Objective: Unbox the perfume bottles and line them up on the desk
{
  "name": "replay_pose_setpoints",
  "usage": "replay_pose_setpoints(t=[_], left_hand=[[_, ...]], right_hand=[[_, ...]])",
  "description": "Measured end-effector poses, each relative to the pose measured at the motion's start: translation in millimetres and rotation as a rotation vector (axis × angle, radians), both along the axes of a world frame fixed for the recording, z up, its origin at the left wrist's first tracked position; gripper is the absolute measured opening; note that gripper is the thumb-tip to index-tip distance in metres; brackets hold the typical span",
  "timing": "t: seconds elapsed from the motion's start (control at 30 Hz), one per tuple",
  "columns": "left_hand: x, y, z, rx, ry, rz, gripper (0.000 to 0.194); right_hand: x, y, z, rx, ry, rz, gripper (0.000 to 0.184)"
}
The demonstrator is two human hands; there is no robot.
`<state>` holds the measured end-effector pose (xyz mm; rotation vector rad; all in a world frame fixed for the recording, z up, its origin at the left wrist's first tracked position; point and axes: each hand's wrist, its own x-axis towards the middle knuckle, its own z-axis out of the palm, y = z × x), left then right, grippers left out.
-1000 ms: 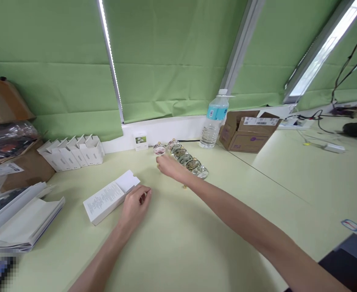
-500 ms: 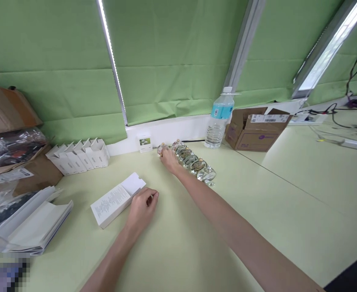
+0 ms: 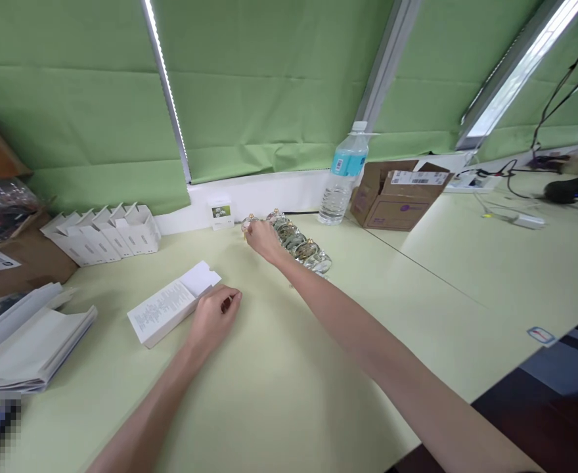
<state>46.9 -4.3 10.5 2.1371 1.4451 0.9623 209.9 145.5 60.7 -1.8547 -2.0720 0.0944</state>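
My right hand (image 3: pixel 263 241) reaches to the far end of a row of clear glass pieces (image 3: pixel 296 242) with gold trim. Its fingers are closed around the leftmost glass piece (image 3: pixel 246 225), which they partly hide. Beside the open end of a long white box (image 3: pixel 163 309) rests my left hand (image 3: pixel 215 314), its fingers curled in with thumb and fingertips together; I see nothing in them. Printed text covers the box's top, and its flap (image 3: pixel 203 277) lies out at the far right end.
Several white boxes (image 3: pixel 106 231) stand upright at the back left, near a small picture card (image 3: pixel 221 215). Behind the glass row are a water bottle (image 3: pixel 344 174) and an open cardboard carton (image 3: pixel 397 203). White folders (image 3: pixel 37 348) lie at the left.
My view has turned right and down, so everything sits further left and higher. The right hand stays at the leftmost glass piece, and the left hand stays beside the white box.
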Motion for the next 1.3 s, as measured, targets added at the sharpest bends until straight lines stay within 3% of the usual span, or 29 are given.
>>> replay_pose_setpoints(t=[0.13,0.27,0.47,0.67,0.83,1.13,1.3], left_hand=[[0,-2,2.4,0.006,0.002,0.012,0.025],[0,-4,5.5,0.008,-0.008,0.012,0.025],[1,-6,6.1,-0.001,-0.006,0.019,0.026],[1,-5,4.0,0.018,0.003,0.024,0.025],[1,-3,2.2,0.022,-0.007,0.007,0.024],[0,-2,0.2,0.001,-0.001,-0.010,0.027],[0,0,-0.2,0.023,0.009,-0.023,0.029]], right_hand=[[23,-29,23.6,0.065,0.011,0.070,0.035],[55,-72,33.0,-0.066,-0.027,0.228,0.022],[80,-127,5.9,-0.143,-0.262,0.192,0.019],[74,-137,-14.8,-0.185,-0.421,0.166,0.020],[64,-112,-21.0,-0.086,-0.361,0.221,0.025],[19,-1,-22.5,-0.016,-0.164,0.102,0.046],[12,20,-30.1,0.024,-0.041,0.072,0.051]])
